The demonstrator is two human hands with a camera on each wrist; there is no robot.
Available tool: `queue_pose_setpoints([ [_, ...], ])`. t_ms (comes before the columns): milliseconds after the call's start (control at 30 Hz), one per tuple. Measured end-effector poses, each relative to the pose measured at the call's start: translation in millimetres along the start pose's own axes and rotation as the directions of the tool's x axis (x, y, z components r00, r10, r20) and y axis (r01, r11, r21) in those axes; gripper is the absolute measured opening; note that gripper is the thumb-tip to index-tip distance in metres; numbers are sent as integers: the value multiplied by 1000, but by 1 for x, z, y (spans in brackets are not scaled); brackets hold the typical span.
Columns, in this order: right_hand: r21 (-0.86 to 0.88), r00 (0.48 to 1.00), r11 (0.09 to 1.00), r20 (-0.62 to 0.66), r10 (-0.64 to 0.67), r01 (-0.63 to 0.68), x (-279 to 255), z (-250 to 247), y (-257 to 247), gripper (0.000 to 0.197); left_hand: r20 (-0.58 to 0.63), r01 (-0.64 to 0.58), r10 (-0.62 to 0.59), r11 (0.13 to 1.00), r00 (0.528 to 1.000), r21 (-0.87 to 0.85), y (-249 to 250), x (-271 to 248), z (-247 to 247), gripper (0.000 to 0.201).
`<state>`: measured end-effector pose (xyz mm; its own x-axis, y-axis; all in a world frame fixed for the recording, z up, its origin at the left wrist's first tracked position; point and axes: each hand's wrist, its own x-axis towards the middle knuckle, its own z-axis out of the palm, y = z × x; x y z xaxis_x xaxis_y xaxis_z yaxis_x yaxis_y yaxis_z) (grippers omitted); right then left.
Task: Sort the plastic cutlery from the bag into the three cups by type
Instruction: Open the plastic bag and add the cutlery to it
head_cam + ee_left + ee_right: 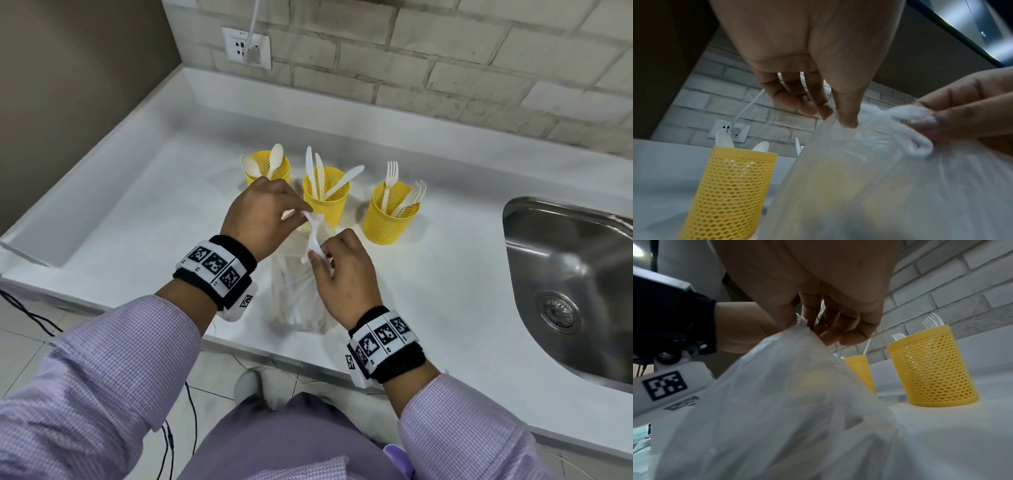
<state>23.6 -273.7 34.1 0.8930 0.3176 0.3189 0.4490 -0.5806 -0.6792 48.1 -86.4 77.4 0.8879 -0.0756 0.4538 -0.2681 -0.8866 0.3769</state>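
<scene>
A translucent plastic bag with white cutlery inside stands on the white counter, its top twisted into a knot. My left hand pinches one end of the knot; my right hand pinches the other. Behind stand three yellow mesh cups: the left cup holds spoons, the middle cup knives, the right cup forks. In the left wrist view my left hand grips the bag beside the spoon cup. In the right wrist view my right hand pinches the bag near the fork cup.
A steel sink is set into the counter at the right. A brick wall with a socket and plugged cable stands behind. The counter's front edge runs just under my wrists. Cables hang by the floor at the left.
</scene>
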Motion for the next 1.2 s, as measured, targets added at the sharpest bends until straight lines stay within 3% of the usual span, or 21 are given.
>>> queue_pose_setpoints([
  [200,50,995,994,-42,-90,92,-19,-12,-13,19,-110,188,-215,959,970,-211,7,1,-4,17],
  [400,118,991,993,-131,4,11,-19,-36,-10,17,-60,457,-526,784,848,-419,6,7,-22,24],
  [533,148,976,988,-202,84,-54,-4,-56,-6,19,-12,488,-686,530,728,-694,2,11,-44,19],
  [667,231,955,971,-270,120,-56,7,-75,-5,24,338,572,-681,145,649,-807,17,6,-75,19],
  [733,300,945,950,-275,175,-88,12,-81,-7,24,447,630,-659,53,605,-775,20,0,-83,20],
  [800,369,936,922,-268,229,-120,16,-85,-7,23,467,671,-660,78,589,-737,24,-5,-84,20],
  [833,395,933,911,-268,240,-121,18,-86,-6,23,442,697,-671,159,596,-699,26,-7,-82,19],
  [933,429,935,898,-269,232,-99,25,-92,-6,24,326,731,-655,594,682,-335,26,-15,-72,38],
  [1000,444,949,892,-233,211,-89,29,-95,-7,21,395,673,-597,735,698,-81,25,-19,-64,43],
  [1100,425,968,901,-175,178,-89,33,-98,-7,21,489,595,-518,804,702,-4,23,-21,-54,30],
  [1200,354,972,927,-144,186,-125,35,-101,-4,20,412,631,-526,756,744,-175,24,-18,-44,30],
])
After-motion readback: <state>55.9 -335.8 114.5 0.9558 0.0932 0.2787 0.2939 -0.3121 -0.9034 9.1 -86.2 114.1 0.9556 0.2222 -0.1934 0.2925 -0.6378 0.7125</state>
